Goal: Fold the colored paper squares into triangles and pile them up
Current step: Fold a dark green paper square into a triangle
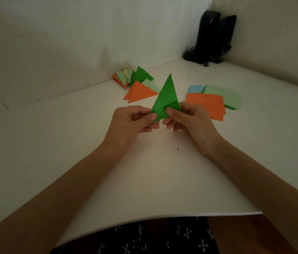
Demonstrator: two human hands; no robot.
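So I'm mid-crease on this dark green triangle (167,94); it looks lifted off the white table (144,171), tip pointing to 12 o'clock, bottom end caught between both my hands.

My left hand (135,120) pinches the lower left edge, thumb (152,117) on the face and the other fingers curled in behind; my right hand (188,120) does the same on the lower right, thumb flat on the paper near a little crease line; neither hand is spread, both are curled in on the sheet.

My tips for this bit: line the two edges up exactly before committing, because a sloppy corner shows; then run a thumb from the middle of the fold outward, not from one end, so the layers don't creep; if the fold seems soft, I'd lay it down on the table and press there instead of in the air.

The pile of finished triangles (141,88) sits at 11 o'clock from my hands, so that's where this one goes, I reckon; the unfolded squares (206,105) wait at 2 o'clock, orange one on top.
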